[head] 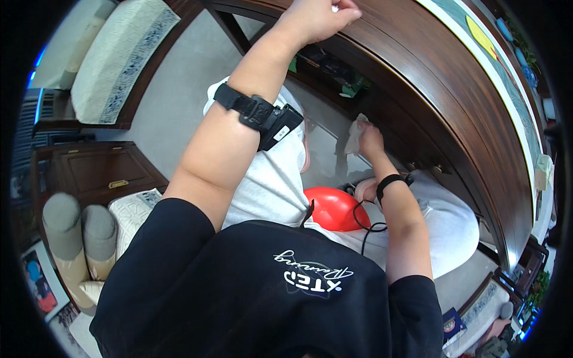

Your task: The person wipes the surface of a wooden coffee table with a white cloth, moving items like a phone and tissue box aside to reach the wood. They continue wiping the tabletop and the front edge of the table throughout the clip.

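Note:
My left hand (329, 19) is at the top edge, over the dark wooden table (429, 85), its fingers closed on a small white item, mostly hidden. My right hand (372, 139) is lower, beside the dark wooden front under the tabletop, and grips a crumpled white cloth or tissue (354, 136). Whether the cloth touches the wood cannot be told. Inside the open space under the top lie green and dark items (356, 87). Between my legs is a red, rounded, glossy object (335, 208), with a black cable (368, 229) beside it.
A cushioned wooden seat (121, 67) stands at the upper left, a dark wooden cabinet (96, 172) below it. Grey shiny floor (168, 94) lies between seat and table. On the tabletop's far side are a green-and-white covering (506, 67) and a tissue box (543, 172).

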`<state>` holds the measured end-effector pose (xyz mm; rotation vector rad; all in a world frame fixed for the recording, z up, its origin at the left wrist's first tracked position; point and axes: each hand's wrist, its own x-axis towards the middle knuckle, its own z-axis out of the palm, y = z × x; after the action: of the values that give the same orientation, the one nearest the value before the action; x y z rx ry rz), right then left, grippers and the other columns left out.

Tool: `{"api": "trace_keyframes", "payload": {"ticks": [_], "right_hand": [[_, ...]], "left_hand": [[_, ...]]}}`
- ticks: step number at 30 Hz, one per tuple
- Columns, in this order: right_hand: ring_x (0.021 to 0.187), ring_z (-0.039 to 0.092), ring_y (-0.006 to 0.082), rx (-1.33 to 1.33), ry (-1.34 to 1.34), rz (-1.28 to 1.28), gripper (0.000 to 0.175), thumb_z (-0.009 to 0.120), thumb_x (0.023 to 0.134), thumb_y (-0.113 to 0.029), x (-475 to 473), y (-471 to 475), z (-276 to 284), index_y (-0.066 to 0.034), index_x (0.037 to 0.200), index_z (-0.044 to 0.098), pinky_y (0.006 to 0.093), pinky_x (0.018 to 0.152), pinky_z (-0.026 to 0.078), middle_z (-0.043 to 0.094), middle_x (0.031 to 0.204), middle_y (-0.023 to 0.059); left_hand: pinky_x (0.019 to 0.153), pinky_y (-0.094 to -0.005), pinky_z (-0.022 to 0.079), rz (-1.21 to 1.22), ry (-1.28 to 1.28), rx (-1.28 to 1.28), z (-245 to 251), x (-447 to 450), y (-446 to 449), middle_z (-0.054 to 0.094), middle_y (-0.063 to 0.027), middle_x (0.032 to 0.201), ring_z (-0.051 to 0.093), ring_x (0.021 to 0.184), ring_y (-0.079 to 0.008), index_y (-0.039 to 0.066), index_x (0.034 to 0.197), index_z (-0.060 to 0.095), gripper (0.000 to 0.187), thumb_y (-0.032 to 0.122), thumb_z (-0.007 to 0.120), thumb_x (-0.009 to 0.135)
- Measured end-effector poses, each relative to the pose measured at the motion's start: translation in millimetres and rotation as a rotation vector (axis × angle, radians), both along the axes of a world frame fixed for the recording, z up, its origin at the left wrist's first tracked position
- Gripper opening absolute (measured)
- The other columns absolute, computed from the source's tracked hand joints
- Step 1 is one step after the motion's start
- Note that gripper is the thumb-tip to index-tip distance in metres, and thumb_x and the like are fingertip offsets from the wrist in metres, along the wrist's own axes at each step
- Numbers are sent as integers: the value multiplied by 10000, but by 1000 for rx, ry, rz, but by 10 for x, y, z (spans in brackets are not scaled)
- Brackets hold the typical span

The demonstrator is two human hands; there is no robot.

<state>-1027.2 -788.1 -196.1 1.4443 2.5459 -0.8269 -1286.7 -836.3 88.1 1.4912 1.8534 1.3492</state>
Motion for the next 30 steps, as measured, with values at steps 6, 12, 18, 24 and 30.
{"api": "trace_keyframes", "payload": {"ticks": [6, 12, 18, 24, 30], "right_hand": [[1152, 576, 395, 24, 350, 53, 485, 440, 825, 27, -499, -65, 233, -87, 1255, 634, 415, 1001, 459, 596, 1268, 226], [1137, 594, 384, -60, 424, -114, 473, 451, 845, 5, -574, -1, 91, -61, 1287, 607, 391, 971, 471, 616, 1237, 235], [1076, 636, 359, -67, 496, -241, 469, 463, 867, -23, -797, 46, -332, -61, 1318, 587, 374, 910, 492, 645, 1200, 230], [1080, 650, 319, -124, 505, -133, 399, 454, 852, -7, -1288, -117, -9, -50, 1185, 669, 349, 935, 480, 684, 1122, 210], [847, 631, 142, -255, 844, -7, 363, 453, 836, 37, -1529, -181, 1487, 3, 1120, 677, 270, 763, 499, 695, 979, 92]], "left_hand": [[723, -314, 530, 83, 170, -142, 137, -6, -212, 703, -96, 779, 660, 725, -178, 29, 955, 727, 221, 219, 682, 851], [694, -318, 537, 159, 147, -118, 109, -194, -270, 707, -99, 779, 666, 724, -171, 35, 945, 729, 221, 228, 688, 846], [715, -394, 541, 96, 101, -97, -83, -512, -203, 697, -180, 802, 686, 760, -298, 35, 921, 697, 233, 254, 672, 846], [809, -361, 545, 224, 227, 38, 65, -896, -34, 726, -135, 942, 696, 881, -281, 66, 994, 734, 262, 285, 687, 859], [822, -330, 534, 177, 179, 83, 72, -1202, 308, 728, -120, 960, 693, 897, -229, 57, 1032, 727, 258, 274, 673, 903]]}}
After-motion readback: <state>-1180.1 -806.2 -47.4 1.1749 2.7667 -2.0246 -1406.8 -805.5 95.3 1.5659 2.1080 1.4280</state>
